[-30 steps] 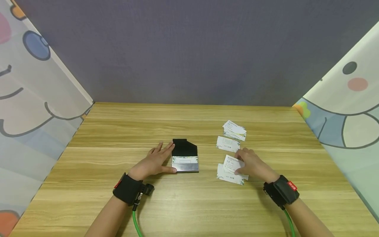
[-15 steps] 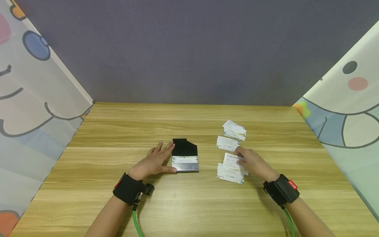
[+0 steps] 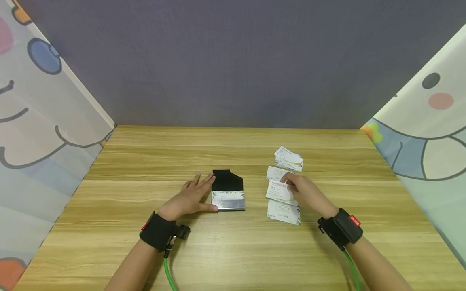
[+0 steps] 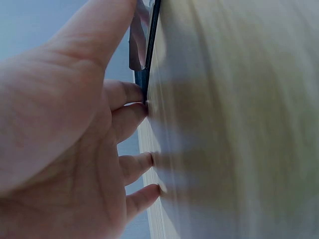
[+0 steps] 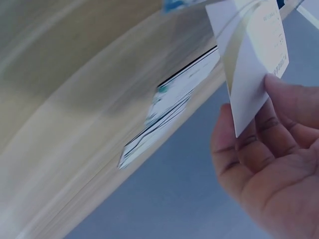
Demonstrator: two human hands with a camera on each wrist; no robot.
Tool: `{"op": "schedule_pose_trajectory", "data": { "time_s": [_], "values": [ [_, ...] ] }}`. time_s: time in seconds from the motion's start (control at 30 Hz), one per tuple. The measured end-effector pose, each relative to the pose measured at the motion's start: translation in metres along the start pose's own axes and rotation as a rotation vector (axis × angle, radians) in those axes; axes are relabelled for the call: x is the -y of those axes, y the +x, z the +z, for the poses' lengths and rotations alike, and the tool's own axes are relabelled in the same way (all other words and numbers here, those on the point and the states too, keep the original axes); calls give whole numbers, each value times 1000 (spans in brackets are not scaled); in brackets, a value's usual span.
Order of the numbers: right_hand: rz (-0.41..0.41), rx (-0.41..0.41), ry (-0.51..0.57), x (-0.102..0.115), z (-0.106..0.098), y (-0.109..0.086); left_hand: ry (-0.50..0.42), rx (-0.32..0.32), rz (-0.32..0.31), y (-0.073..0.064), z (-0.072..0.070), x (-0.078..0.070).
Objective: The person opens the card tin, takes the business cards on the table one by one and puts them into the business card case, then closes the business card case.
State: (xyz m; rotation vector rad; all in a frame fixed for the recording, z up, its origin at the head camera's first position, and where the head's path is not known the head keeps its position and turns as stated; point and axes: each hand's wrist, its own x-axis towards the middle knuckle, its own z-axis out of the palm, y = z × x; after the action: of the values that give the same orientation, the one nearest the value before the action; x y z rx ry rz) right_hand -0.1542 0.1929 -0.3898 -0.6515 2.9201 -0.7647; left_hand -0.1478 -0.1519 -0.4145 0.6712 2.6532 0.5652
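My right hand (image 3: pixel 307 194) pinches a white business card (image 3: pixel 280 191) between thumb and fingers. In the right wrist view the card (image 5: pixel 249 55) is lifted off the table and tilted. My left hand (image 3: pixel 189 199) lies spread at the left side of a business card holder (image 3: pixel 227 205), thumb at its metal front and fingertips by its black lid (image 3: pixel 227 182). The lid is folded back, and a white leaf-printed card (image 3: pixel 227 196) shows inside. In the left wrist view the fingertips (image 4: pixel 137 113) touch the holder's edge and the wood.
Below the held card lies another business card (image 3: pixel 284 213). One more card (image 3: pixel 274 173) lies above it, partly behind my right hand, and a loose stack of cards (image 3: pixel 289 159) sits farther back. A grey panel (image 3: pixel 233 64) rises behind the wooden table (image 3: pixel 164 153).
My right hand has lifted the card off the lower one and carried it away from me and slightly left. The left hand and the card holder stay in place.
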Motion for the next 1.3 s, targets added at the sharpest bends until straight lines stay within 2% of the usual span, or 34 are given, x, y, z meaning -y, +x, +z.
{"op": "schedule_pose_trajectory", "data": {
  "time_s": [0.17,0.33,0.6,0.87,1.3],
  "values": [
    [-30,-26,-8,12,4,12,-4,1,-4,0,-1,-1],
    [-47,-37,32,25,10,23,-5,3,-7,0,-1,-1],
    [-77,-26,87,47,17,38,-1,-4,-7,-1,-1,-2],
    [-111,-12,129,59,29,50,5,-6,-3,0,0,-2],
    [-176,-82,152,81,47,64,22,-8,-21,2,1,-2]
  ]
}}
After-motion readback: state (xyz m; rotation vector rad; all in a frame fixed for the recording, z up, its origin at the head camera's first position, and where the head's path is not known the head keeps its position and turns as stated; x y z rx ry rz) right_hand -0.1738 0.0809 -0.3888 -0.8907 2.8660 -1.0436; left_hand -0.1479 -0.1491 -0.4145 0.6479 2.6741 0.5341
